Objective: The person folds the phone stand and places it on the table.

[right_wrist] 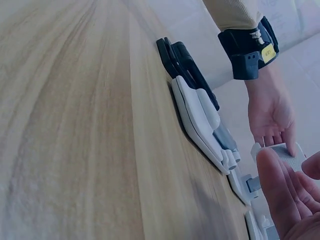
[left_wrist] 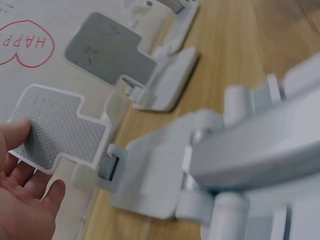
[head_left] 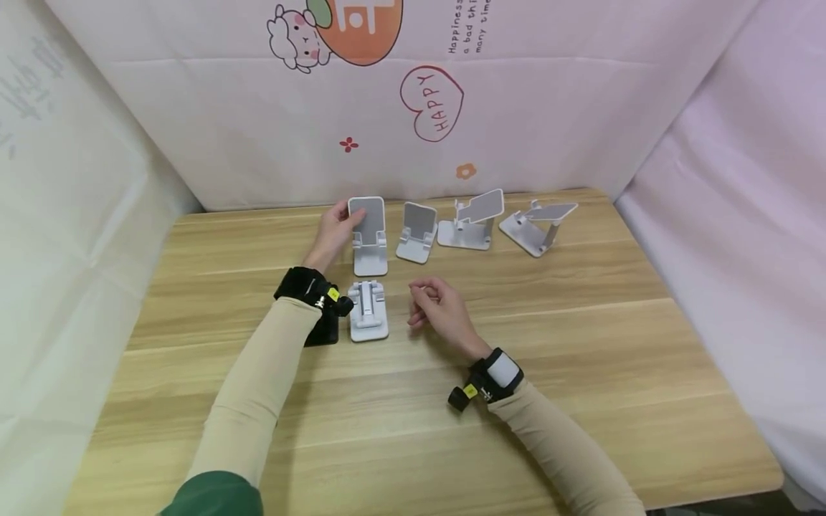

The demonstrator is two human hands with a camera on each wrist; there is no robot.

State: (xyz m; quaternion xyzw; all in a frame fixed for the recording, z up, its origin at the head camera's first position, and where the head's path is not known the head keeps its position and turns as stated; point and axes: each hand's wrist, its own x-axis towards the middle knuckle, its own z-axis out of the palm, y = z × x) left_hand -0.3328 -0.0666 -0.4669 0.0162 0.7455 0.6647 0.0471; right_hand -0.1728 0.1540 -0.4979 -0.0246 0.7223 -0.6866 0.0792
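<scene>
My left hand (head_left: pixel 330 235) grips the upper edge of a white phone stand (head_left: pixel 371 261) with a grey pad, its plate raised over a flat base on the table. In the left wrist view the thumb (left_wrist: pixel 16 133) presses the front of the pad while fingers lie behind it. Just in front of that stand, a folded white phone stand (head_left: pixel 377 324) lies flat. To the right of the folded one, my right hand (head_left: pixel 445 315) hovers with loosely curled fingers and holds nothing.
Right of the gripped stand, three unfolded phone stands (head_left: pixel 419 222) stand in a row along the table's back edge. A black folded stand-like object (right_wrist: pixel 186 67) lies beside the folded white one, partly under my left wrist. A printed cloth (head_left: pixel 548 107) hangs behind the wooden table (head_left: pixel 581 344).
</scene>
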